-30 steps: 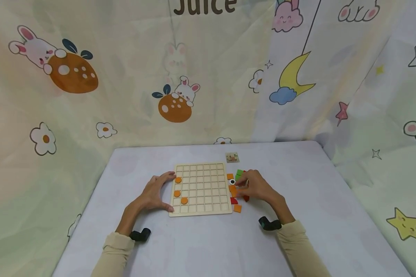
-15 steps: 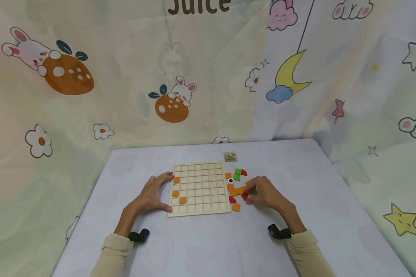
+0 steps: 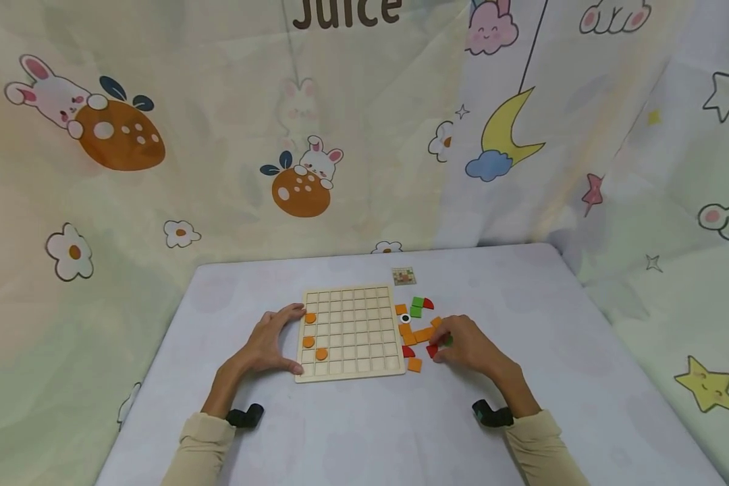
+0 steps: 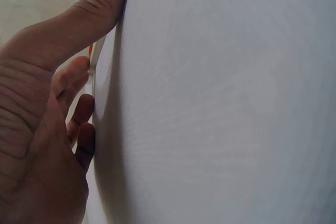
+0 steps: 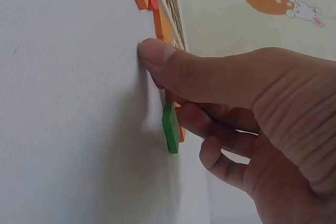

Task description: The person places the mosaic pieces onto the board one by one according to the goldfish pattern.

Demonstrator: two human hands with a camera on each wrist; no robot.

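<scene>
A pale wooden grid board [image 3: 354, 337] lies on the table with three round orange pieces [image 3: 321, 354] at its left side. My left hand [image 3: 267, 343] spans the board's left edge, thumb at the near corner and index finger farther up. To the board's right, my right hand [image 3: 464, 343] has thumb and index finger around a small red tile [image 3: 432, 351], partly covered by the fingertips. A green tile [image 5: 170, 128] lies under the same hand, beside its bent fingers. The thumb [image 5: 157, 53] hides part of the tiles in the right wrist view.
Orange tiles [image 3: 422, 335], a white piece with a black dot [image 3: 405, 318], green tiles [image 3: 416, 307] and further red pieces [image 3: 408, 352] lie loosely along the board's right edge. A small printed picture card [image 3: 403, 275] sits behind them on the white-covered table [image 3: 364, 432].
My right hand has moved right and nearer from the tiles beside the board to the red tile, which has shifted slightly. The left hand stays on the board's edge.
</scene>
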